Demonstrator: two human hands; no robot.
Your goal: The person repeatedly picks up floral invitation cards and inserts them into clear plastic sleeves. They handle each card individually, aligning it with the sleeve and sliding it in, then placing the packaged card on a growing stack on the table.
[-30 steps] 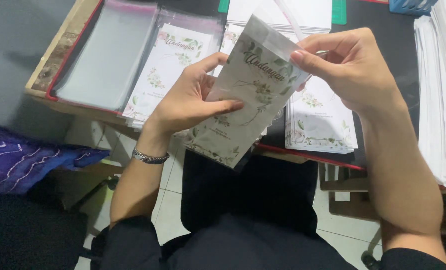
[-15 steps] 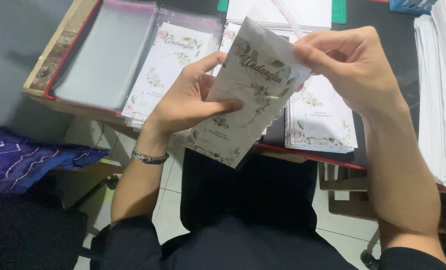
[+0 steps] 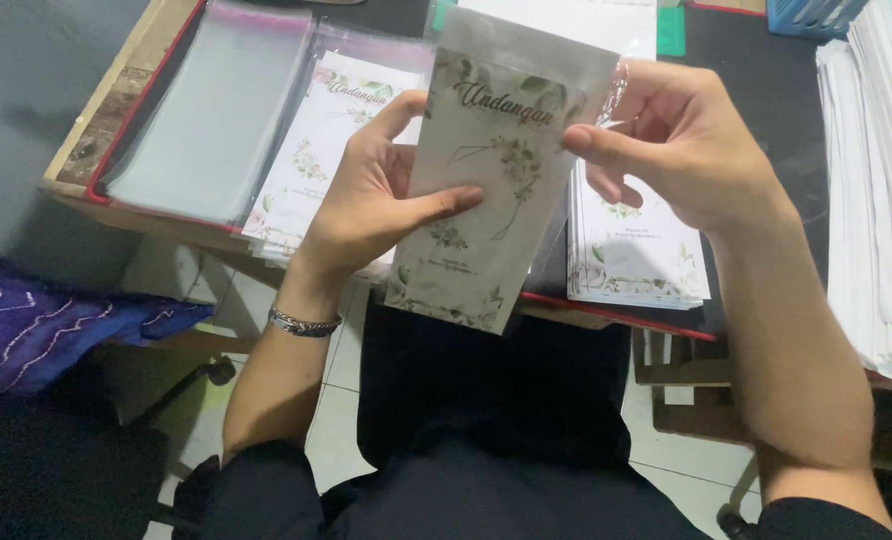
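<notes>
Above the edge of a wooden table (image 3: 116,105) with a dark top, the left hand (image 3: 371,205) grips a floral invitation card (image 3: 486,180) by its left side, while the right hand (image 3: 681,145) pinches its upper right edge. On the table lie a stack of clear plastic sleeves (image 3: 211,120), more floral cards (image 3: 636,250) and white paper stacks (image 3: 881,180). Below, a pale tiled floor (image 3: 346,350) and blue patterned cloth (image 3: 46,330) show.

Clear sleeves (image 3: 211,120), white paper stack (image 3: 876,180), purple cloth (image 3: 46,325)
</notes>
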